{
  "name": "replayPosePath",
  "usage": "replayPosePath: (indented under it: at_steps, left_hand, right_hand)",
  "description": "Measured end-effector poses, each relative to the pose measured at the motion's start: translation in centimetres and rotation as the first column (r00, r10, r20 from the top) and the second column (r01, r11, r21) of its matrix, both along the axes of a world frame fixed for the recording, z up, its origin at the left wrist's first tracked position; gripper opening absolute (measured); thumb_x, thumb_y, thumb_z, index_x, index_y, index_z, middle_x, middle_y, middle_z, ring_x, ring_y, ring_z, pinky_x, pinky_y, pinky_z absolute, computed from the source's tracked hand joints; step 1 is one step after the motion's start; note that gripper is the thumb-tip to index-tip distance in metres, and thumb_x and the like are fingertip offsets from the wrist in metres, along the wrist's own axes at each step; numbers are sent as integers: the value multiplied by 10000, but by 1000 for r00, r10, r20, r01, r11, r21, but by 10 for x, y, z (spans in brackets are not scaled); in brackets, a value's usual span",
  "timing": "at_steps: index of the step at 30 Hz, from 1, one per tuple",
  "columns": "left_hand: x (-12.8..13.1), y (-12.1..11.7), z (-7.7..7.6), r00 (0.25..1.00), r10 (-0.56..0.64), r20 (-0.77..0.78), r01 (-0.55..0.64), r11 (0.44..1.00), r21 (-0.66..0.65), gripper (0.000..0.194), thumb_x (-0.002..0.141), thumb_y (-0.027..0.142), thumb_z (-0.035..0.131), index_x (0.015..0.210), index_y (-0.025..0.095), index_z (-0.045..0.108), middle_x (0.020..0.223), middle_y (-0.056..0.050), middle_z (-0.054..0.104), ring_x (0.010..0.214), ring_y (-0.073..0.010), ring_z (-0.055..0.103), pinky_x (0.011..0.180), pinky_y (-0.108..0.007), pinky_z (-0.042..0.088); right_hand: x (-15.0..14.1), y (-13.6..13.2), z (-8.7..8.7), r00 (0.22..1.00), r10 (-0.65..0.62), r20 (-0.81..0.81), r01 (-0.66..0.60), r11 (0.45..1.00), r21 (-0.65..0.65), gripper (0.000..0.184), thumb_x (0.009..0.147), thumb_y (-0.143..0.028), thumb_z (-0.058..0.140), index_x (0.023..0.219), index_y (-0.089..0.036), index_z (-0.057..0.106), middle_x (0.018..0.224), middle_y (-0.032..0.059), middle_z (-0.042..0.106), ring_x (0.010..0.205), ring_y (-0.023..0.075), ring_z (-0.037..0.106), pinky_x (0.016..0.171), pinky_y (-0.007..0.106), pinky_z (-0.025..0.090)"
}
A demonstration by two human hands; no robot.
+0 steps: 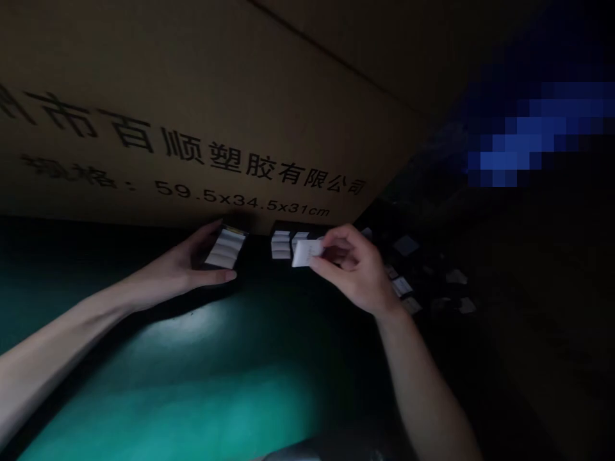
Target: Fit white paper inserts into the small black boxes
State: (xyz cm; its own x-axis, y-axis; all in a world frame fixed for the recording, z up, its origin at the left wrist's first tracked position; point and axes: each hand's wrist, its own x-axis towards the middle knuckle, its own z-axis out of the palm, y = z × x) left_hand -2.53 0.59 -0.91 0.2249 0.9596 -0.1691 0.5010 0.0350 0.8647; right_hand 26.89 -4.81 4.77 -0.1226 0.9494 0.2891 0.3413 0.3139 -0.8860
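My left hand (196, 259) curves around a short row of white blocks (227, 248), its thumb on the near side and its fingers partly hidden behind. Whether the row sits in a dark tray is too dim to tell. Between thumb and fingers, my right hand (355, 266) pinches a small white block (306, 253) with faint print on its face. Just behind that block stands another stack of white blocks (280, 245), close to the foot of the carton.
A large cardboard carton (269, 128) with black printing rises behind the hands. The green tabletop (182, 410) spreads in front. Several small white pieces (402, 286) lie scattered to the right in shadow. A blurred blue shape (523, 141) is at upper right.
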Motion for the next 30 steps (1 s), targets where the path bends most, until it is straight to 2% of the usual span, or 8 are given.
replayPosePath:
  at_steps: [4, 7, 10, 14, 17, 23, 27, 30]
  left_hand:
    - [-2, 5, -2, 999, -30, 27, 30, 999, 27, 1101, 753, 584, 822, 1668, 274, 295, 1564, -133, 581, 1433, -367, 556, 1156, -486, 513]
    - [-6, 9, -6, 996, -85, 35, 85, 996, 9, 1140, 718, 607, 840, 1668, 288, 296, 1532, -130, 610, 1391, -367, 597, 1129, -469, 546]
    - [-8, 11, -11, 994, -100, 42, 100, 995, 19, 1146, 714, 612, 848, 1670, 299, 299, 1542, -120, 604, 1405, -365, 585, 1134, -457, 544]
    - [-9, 11, -14, 988, -140, 62, 139, 990, 29, 1110, 733, 586, 854, 1669, 325, 317, 1576, -97, 580, 1425, -351, 570, 1139, -428, 539]
    - [-7, 9, -13, 982, -171, 77, 170, 985, 19, 1103, 738, 585, 850, 1671, 351, 310, 1546, -83, 614, 1373, -353, 617, 1103, -438, 566]
    - [-2, 5, -11, 965, -260, 36, 258, 964, 63, 1083, 778, 604, 803, 1683, 334, 272, 1526, -72, 633, 1313, -331, 660, 1100, -426, 558]
    - [1, 2, -13, 969, -244, -29, 246, 963, 111, 1068, 757, 625, 807, 1663, 290, 351, 1548, -101, 609, 1330, -358, 645, 1070, -405, 575]
    - [3, 1, -15, 967, -255, -6, 255, 961, 103, 1091, 747, 631, 816, 1664, 271, 348, 1507, -112, 644, 1287, -364, 673, 1027, -405, 603]
  right_hand:
    - [-68, 18, -57, 948, -38, -316, -35, 974, -224, 585, 828, -396, 803, 1322, -369, 490, 1064, -19, 687, 776, 176, 748, 687, 354, 679]
    - [-91, 24, -87, 930, -68, -361, -23, 970, -242, 462, 879, -390, 733, 1299, -356, 543, 1116, -5, 676, 814, 177, 763, 835, 405, 689]
    - [-94, 24, -105, 943, -115, -313, 48, 976, -213, 303, 924, -427, 690, 1204, -328, 629, 1174, 20, 716, 981, 222, 753, 994, 466, 642]
    - [-88, 21, -110, 963, -209, -173, 200, 977, -68, 297, 955, -517, 640, 1185, -331, 666, 1272, 56, 705, 1182, 283, 671, 1049, 514, 589]
    - [-87, 19, -106, 961, -262, -87, 267, 962, 52, 286, 945, -572, 629, 1122, -354, 682, 1166, 73, 708, 1101, 306, 674, 977, 549, 596]
    - [-92, 13, -98, 987, -157, -28, 160, 968, 194, 152, 994, -465, 590, 1068, -408, 709, 1090, 50, 708, 1072, 297, 682, 975, 545, 589]
    - [-93, 16, -102, 981, -184, 65, 163, 955, 248, 173, 1016, -400, 571, 1056, -375, 737, 1040, 52, 715, 1005, 255, 708, 943, 473, 616]
    - [-93, 20, -106, 962, -250, 114, 192, 908, 374, 186, 1024, -310, 570, 1033, -281, 753, 977, 56, 730, 912, 198, 723, 827, 363, 637]
